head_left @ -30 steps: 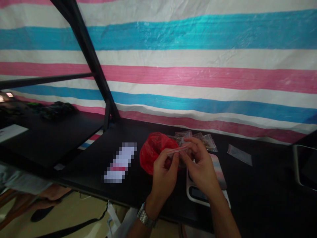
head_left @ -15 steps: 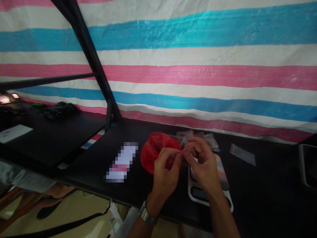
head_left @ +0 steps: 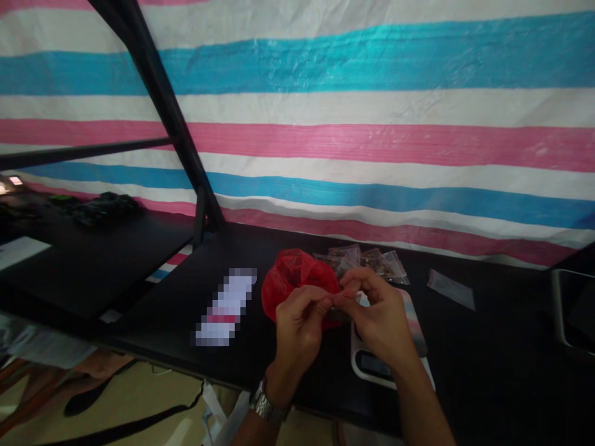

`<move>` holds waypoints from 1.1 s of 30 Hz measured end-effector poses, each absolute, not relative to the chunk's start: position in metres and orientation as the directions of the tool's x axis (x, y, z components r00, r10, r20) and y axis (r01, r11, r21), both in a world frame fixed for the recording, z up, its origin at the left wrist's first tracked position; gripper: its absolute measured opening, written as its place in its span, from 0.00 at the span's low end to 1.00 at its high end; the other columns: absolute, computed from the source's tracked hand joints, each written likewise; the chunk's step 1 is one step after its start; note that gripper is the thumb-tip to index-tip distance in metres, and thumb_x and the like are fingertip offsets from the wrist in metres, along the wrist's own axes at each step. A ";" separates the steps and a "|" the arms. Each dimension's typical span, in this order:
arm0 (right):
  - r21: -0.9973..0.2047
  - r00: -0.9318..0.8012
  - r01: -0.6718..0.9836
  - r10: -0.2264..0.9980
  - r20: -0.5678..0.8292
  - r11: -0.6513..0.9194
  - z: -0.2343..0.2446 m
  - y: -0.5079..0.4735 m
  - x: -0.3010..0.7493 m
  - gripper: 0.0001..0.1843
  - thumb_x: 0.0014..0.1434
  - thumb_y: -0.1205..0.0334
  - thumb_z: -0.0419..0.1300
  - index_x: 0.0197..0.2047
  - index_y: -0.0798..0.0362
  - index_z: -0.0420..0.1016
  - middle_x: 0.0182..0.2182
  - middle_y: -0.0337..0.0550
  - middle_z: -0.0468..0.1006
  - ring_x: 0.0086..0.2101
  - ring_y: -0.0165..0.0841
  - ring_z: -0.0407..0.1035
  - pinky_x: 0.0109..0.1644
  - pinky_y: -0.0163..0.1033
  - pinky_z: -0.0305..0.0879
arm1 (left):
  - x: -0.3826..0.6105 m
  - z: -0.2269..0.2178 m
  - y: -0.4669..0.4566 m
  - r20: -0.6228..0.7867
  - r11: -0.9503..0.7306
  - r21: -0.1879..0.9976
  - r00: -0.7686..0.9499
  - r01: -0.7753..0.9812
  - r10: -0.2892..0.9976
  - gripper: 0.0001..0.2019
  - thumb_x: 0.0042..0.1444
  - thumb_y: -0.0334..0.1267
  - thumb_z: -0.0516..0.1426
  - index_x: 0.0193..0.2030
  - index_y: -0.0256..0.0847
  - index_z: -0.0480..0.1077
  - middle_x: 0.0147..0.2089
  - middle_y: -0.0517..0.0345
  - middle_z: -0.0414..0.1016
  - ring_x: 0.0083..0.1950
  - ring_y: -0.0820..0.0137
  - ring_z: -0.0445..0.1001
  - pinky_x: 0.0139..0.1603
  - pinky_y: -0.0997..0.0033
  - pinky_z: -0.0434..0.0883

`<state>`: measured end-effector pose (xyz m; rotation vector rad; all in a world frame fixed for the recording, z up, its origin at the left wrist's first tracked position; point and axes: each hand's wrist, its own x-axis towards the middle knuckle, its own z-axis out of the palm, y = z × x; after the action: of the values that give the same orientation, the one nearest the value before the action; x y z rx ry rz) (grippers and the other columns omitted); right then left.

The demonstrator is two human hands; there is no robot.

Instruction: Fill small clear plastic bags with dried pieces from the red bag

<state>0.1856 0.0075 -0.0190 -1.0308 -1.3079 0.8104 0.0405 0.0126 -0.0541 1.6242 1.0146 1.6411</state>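
Note:
My left hand (head_left: 298, 325) and my right hand (head_left: 379, 316) meet above the black table (head_left: 488, 353), fingertips pinched together on a small clear zip bag (head_left: 338, 303) held between them. The bag is mostly hidden by my fingers. Just behind my left hand lies a crumpled red plastic bag (head_left: 292, 280). Under my right hand sits a small white scale (head_left: 372, 365) with a pastel-coloured item lying on it. A metal watch (head_left: 263, 406) is on my left wrist.
Several small clear packets (head_left: 372, 260) lie behind the red bag. A single clear bag (head_left: 450, 289) lies to the right. A blurred white card (head_left: 226, 305) lies at the left. A black frame post (head_left: 158, 99) rises at the left, a grey tray edge (head_left: 560, 310) at the far right.
My hands have drawn closer together and dropped slightly. The zip bag's pink strip, stretched out between my fingers before, is now hidden between the pinched fingertips.

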 end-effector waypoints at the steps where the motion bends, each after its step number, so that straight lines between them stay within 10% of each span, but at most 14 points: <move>1: -0.933 0.119 0.081 0.926 0.359 0.351 -0.017 0.007 0.187 0.10 0.51 0.66 0.72 0.37 0.48 0.81 0.24 0.32 0.75 0.28 0.32 0.71 0.35 0.37 0.68 | 0.041 -0.053 0.011 0.540 -0.536 0.840 -0.032 0.090 0.841 0.08 0.64 0.34 0.62 0.35 0.44 0.83 0.34 0.58 0.86 0.37 0.66 0.82 0.40 0.70 0.75; 5: -0.940 0.277 0.048 0.900 0.338 0.338 -0.007 0.008 0.207 0.11 0.51 0.59 0.74 0.38 0.49 0.82 0.25 0.37 0.80 0.27 0.34 0.75 0.33 0.38 0.70 | 0.042 -0.050 0.007 0.625 -0.617 0.774 -0.011 0.144 0.781 0.12 0.70 0.33 0.57 0.44 0.45 0.83 0.43 0.55 0.88 0.46 0.64 0.84 0.50 0.66 0.76; 8: -0.916 0.674 0.127 0.645 0.361 0.380 -0.013 0.012 0.244 0.16 0.49 0.54 0.75 0.40 0.51 0.81 0.31 0.40 0.83 0.30 0.34 0.76 0.35 0.40 0.73 | 0.033 -0.047 0.011 0.689 -0.604 0.715 -0.213 0.351 0.692 0.12 0.73 0.34 0.53 0.44 0.44 0.79 0.45 0.53 0.84 0.49 0.62 0.81 0.55 0.62 0.75; 13: -0.945 0.925 0.159 0.291 0.244 0.285 -0.051 0.016 0.314 0.21 0.43 0.50 0.76 0.36 0.50 0.77 0.29 0.36 0.76 0.30 0.36 0.73 0.38 0.47 0.76 | 0.009 -0.047 0.021 0.587 -0.199 0.672 -0.349 0.714 0.731 0.09 0.66 0.38 0.58 0.50 0.40 0.75 0.50 0.45 0.75 0.55 0.51 0.76 0.62 0.46 0.73; 18: -0.902 0.861 0.428 0.331 0.387 -0.060 -0.055 0.017 0.307 0.15 0.50 0.56 0.69 0.41 0.53 0.80 0.38 0.49 0.79 0.41 0.47 0.75 0.53 0.59 0.72 | 0.001 -0.062 0.020 0.293 0.042 0.615 -0.278 0.787 0.915 0.29 0.62 0.38 0.62 0.70 0.34 0.67 0.58 0.35 0.66 0.60 0.42 0.74 0.59 0.39 0.75; 21: -0.781 0.631 0.613 0.519 0.577 0.123 -0.037 0.020 0.257 0.15 0.62 0.55 0.62 0.48 0.52 0.81 0.45 0.54 0.81 0.46 0.47 0.75 0.56 0.56 0.71 | -0.001 -0.068 0.023 0.258 -0.039 0.699 -0.201 0.714 0.945 0.25 0.63 0.29 0.56 0.68 0.35 0.69 0.53 0.40 0.73 0.54 0.50 0.78 0.58 0.45 0.76; 26: -0.696 0.009 0.658 0.922 0.387 0.286 -0.033 0.026 0.188 0.18 0.59 0.62 0.69 0.53 0.46 0.82 0.52 0.48 0.84 0.52 0.47 0.76 0.61 0.53 0.68 | -0.013 -0.053 0.028 0.253 -0.124 0.900 -0.268 0.418 0.930 0.20 0.61 0.35 0.56 0.60 0.40 0.73 0.44 0.49 0.82 0.43 0.58 0.82 0.46 0.59 0.79; 33: -0.743 0.224 0.649 0.892 0.394 0.165 -0.034 0.032 0.195 0.12 0.63 0.67 0.57 0.41 0.48 0.82 0.36 0.43 0.85 0.35 0.41 0.76 0.44 0.44 0.68 | -0.045 -0.036 0.025 0.287 -0.078 0.809 -0.275 0.582 0.918 0.16 0.58 0.33 0.53 0.46 0.41 0.80 0.45 0.46 0.85 0.46 0.54 0.82 0.53 0.51 0.77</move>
<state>0.1952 0.0316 -0.0344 -1.5571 -1.4986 0.3243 -0.0449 0.0248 -0.0362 1.6181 1.8444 1.2935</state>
